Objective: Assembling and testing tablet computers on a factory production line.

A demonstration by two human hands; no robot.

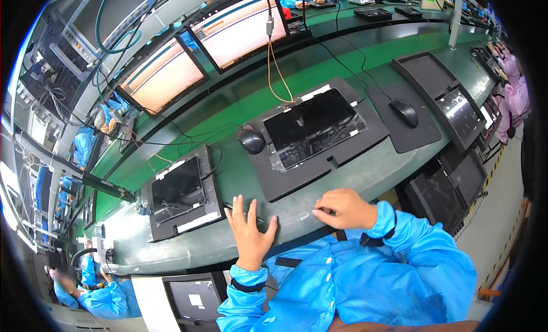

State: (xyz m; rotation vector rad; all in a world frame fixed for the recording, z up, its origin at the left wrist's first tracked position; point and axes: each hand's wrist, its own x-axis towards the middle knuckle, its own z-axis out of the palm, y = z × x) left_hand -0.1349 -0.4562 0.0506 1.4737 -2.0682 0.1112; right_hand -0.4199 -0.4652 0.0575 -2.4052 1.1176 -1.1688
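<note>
The person's two bare hands are well apart at the near side of a long green bench (234, 175). The left hand (252, 234) has its fingers spread wide, palm toward the bench, and grips nothing I can see; a thin dark object (260, 221), partly hidden, lies just behind its fingers. The right hand (347, 209) is curled, thumb and forefinger drawn close — I cannot tell whether they pinch anything small.

Beyond the hands, mid-bench, a large black rectangular screen panel (308, 122) with clear film along its near edge lies in a flat black tray (275, 186), clear of both hands. A tan-orange cable (274, 67) runs down to the panel's far edge. To the left, nearer the left hand, a smaller dark screen panel (177, 186) lies on a second black tray (213, 202).

A black mouse (251, 139) sits at the left side of the large panel, and another black mouse (404, 113) rests on a black mat (415, 139) to the right. Two lit monitors (162, 75) stand on the far side, and black trays (422, 69) lie farther right — a co-worker in blue (108, 298) is off to the left.
</note>
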